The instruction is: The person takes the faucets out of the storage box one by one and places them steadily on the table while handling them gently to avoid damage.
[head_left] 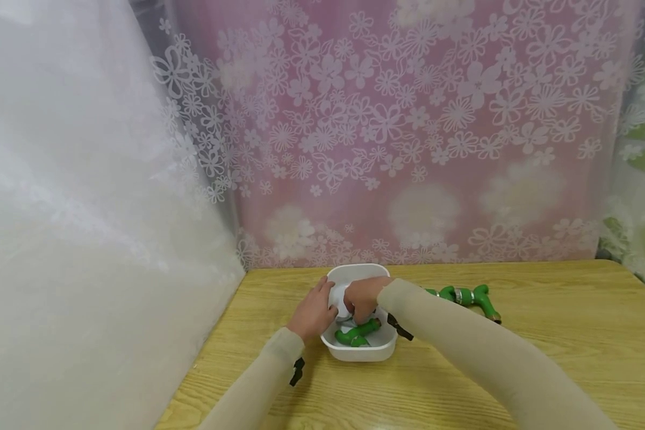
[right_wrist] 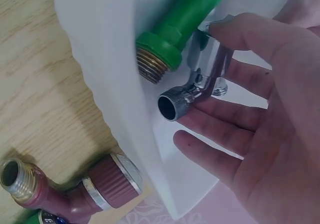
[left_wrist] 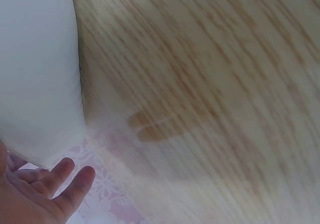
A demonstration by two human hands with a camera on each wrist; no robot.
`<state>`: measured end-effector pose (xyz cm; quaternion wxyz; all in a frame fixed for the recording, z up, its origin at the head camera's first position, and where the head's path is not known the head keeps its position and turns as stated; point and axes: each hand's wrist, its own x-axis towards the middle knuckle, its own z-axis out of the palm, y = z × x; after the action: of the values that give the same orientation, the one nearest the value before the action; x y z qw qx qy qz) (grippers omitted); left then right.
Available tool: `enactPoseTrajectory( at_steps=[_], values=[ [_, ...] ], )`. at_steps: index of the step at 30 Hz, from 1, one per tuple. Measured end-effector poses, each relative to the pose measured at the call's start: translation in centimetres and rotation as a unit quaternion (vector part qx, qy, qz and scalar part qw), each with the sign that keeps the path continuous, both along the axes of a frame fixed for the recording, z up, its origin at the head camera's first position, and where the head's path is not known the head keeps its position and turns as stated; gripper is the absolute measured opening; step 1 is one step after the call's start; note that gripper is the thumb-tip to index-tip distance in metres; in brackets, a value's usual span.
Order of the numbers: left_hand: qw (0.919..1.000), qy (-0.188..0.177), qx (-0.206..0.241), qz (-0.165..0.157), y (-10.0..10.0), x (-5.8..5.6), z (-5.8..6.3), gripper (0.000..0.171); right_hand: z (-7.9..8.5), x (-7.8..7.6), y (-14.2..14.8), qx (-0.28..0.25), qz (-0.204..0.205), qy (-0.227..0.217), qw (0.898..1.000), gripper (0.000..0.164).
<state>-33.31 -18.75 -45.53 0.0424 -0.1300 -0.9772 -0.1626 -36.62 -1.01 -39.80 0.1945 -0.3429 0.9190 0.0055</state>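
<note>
A white plastic basin (head_left: 361, 353) stands on the table with my left hand (head_left: 313, 310) at its left rim, thumb on the inner side and fingertips along the wall. My right hand (head_left: 362, 297) reaches into the basin. In the right wrist view its thumb and fingers pinch a chrome metal tap fitting (right_wrist: 205, 66) with a round open end. Right beside that lies a green tap (right_wrist: 175, 28) with a brass threaded end, inside the basin. Something white and rounded (head_left: 338, 300) shows between my two hands.
Outside the basin, to its right, green taps (head_left: 481, 297) lie on the wooden table (head_left: 435, 388), partly behind my right sleeve. A dark red tap (right_wrist: 107, 184) with a ribbed knob lies beside the basin wall. A pink flowered curtain (head_left: 408, 131) hangs at the table's back edge.
</note>
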Motion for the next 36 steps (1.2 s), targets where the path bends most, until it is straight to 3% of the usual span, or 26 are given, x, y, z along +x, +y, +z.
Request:
enactPoseTrajectory(
  at_steps=[7,14,27,36],
  values=[
    [1.0000,-0.001,-0.001,-0.001,-0.1,-0.2,-0.2,0.058,0.6,-0.2,0.4,-0.018,0.016,0.014,1.000,0.019],
    [0.9999,-0.007,0.007,0.000,0.0,0.0,0.3,0.059,1.8,-0.1,1.4,-0.016,0.048,0.048,0.998,0.022],
    [0.9998,-0.010,-0.002,0.015,0.2,-0.1,-0.2,0.058,3.4,0.3,4.2,-0.064,0.056,0.029,0.996,0.022],
    [0.9997,-0.017,-0.002,0.018,0.4,-0.1,-0.1,0.059,4.8,1.1,7.1,-0.083,0.033,0.020,0.996,0.021]
  ],
)
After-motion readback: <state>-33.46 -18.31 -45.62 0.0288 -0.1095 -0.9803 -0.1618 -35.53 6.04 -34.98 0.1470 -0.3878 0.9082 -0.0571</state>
